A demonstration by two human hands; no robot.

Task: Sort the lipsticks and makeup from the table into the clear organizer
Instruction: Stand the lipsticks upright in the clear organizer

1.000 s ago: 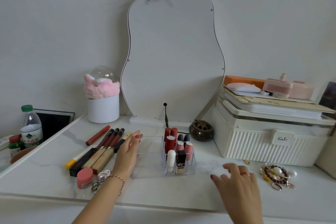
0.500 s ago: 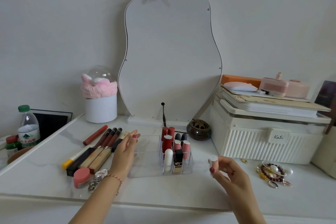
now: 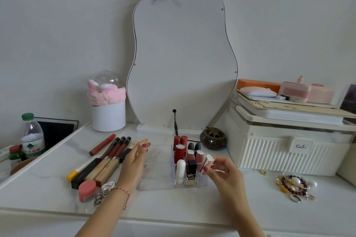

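The right hand (image 3: 223, 169) pinches a pink lipstick (image 3: 207, 160) tilted beside the clear organizer (image 3: 189, 183); it should be uprighted over the empty front-right cell. The left hand (image 3: 134, 161), fingers straight, braces the organizer.

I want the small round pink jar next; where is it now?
In the head view the pink jar stands at the table's front left, beside the left hand's wrist, just before the row of lip-gloss tubes.

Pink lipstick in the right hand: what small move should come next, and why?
Probably lower it upright into an open slot on the organizer's right side. The right hand pinches the pink lipstick tilted just beside the clear organizer, while the left hand rests at its left side.
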